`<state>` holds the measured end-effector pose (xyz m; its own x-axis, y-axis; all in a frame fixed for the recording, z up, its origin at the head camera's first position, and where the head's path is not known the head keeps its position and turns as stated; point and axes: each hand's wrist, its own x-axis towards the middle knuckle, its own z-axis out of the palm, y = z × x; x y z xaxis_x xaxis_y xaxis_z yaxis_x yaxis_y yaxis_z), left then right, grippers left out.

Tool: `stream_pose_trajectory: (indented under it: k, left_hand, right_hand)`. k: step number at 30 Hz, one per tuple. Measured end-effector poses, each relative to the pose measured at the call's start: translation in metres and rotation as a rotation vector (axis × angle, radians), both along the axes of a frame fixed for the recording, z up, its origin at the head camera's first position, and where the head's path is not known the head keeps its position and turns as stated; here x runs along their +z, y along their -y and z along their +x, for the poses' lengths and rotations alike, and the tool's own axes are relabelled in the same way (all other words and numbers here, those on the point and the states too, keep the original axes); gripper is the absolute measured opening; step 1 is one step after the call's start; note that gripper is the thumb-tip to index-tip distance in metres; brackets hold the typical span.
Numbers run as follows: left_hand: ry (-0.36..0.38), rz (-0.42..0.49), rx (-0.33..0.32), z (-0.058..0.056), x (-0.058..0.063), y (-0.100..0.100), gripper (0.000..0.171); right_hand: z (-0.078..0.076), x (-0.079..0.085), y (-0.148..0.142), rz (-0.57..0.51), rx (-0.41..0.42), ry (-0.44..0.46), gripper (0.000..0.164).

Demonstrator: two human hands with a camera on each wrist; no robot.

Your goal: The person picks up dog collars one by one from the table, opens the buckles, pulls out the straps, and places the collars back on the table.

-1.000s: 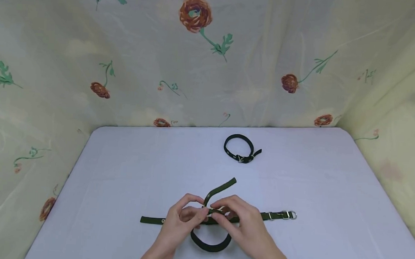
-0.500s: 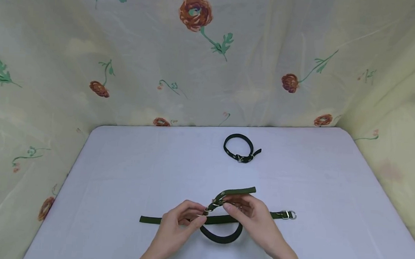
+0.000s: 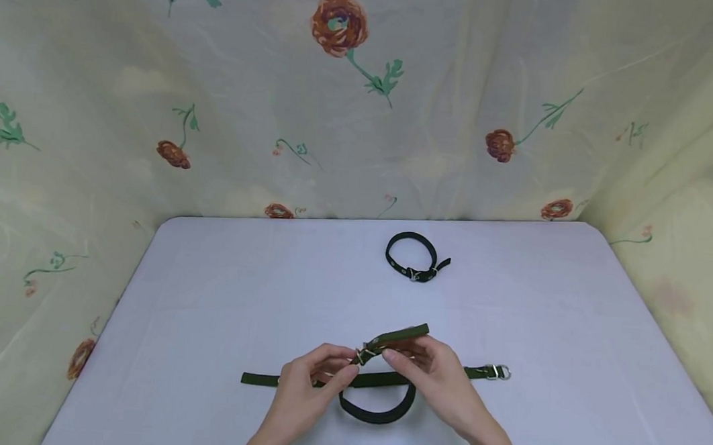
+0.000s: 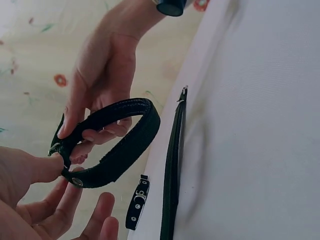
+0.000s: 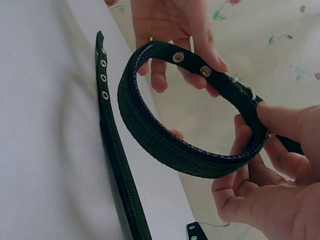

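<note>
A dark green dog collar [image 3: 376,417], closed into a loop with its tail end pointing right, is held up between both hands. My left hand [image 3: 308,384] pinches it between thumb and forefinger just left of the buckle; the other fingers spread loosely in the left wrist view. With thumb and fingers, my right hand [image 3: 435,381] grips the band by the buckle [image 5: 251,94]. Metal eyelets [image 5: 205,71] show along the strap. Behind the loop, a second green collar [image 3: 380,380] lies unfastened and straight on the table, partly hidden by the hands.
Farther back on the white table [image 3: 239,277] lies a third collar [image 3: 412,235], dark and buckled into a ring. The straight collar's metal ring [image 3: 504,372] lies at its right end. Flower-patterned curtains [image 3: 427,152] hang behind and at both sides.
The held collar's tail swung from pointing up to pointing right, then dipped slightly. My right hand shifted right along the strap; my left fingertips moved nearer the buckle.
</note>
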<state>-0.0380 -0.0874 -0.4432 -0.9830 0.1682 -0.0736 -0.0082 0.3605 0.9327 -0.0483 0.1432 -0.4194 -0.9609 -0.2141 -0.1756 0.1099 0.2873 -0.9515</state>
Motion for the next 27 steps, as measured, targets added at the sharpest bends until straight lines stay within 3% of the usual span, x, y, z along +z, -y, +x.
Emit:
stream_pose_trajectory:
  k: [9, 15, 27]
  left_hand:
    - [-0.009, -0.026, 0.017, 0.0015, -0.0025, 0.0042, 0.018]
    - [0.029, -0.003, -0.015, 0.0005, -0.0005, 0.0029, 0.02]
    - [-0.016, -0.012, -0.018, -0.0043, 0.0049, -0.0028, 0.027]
  right_hand:
    - [-0.0042, 0.0036, -0.005, -0.037, -0.097, -0.029, 0.029]
    - [-0.0031, 0.0024, -0.0034, -0.066, -0.059, -0.035, 0.027]
    - [-0.0011, 0.0012, 0.0033, -0.03, 0.007, -0.026, 0.028]
